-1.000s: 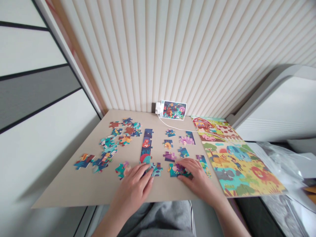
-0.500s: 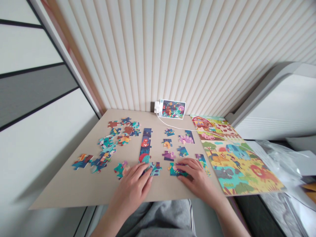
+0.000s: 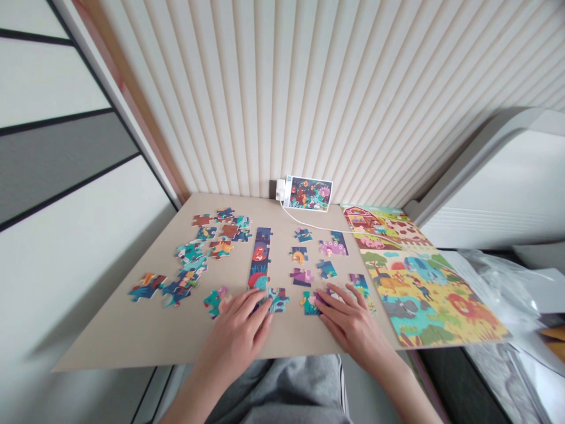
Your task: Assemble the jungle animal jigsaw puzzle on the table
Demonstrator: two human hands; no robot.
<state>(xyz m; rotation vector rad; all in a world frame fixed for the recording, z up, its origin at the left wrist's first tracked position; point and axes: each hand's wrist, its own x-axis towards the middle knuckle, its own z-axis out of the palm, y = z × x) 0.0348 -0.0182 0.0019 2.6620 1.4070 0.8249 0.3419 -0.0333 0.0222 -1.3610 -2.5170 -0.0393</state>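
My left hand (image 3: 241, 324) lies flat with its fingertips on puzzle pieces at the near end of a joined puzzle strip (image 3: 259, 254). A teal puzzle piece (image 3: 278, 300) shows just beyond those fingertips. Left of that hand, partly covered by it, is a pink-and-teal puzzle piece (image 3: 214, 301). My right hand (image 3: 353, 321) rests open, fingers spread over a puzzle piece (image 3: 309, 302) whose right part is hidden beneath them. Close to its fingers lies a tall blue-green joined section (image 3: 362, 285).
Loose pieces lie at the left, among them a brown piece (image 3: 229, 231); others include a purple piece (image 3: 302, 277). A picture card (image 3: 309, 194) leans by a white charger (image 3: 281, 189), whose cable (image 3: 318, 228) crosses the table (image 3: 132, 338). Finished puzzles, one with animals (image 3: 435, 300), lie right.
My right hand's fingers have spread apart and shifted slightly right over the piece. My left hand has stayed almost in place, and the pieces look nearly unchanged.
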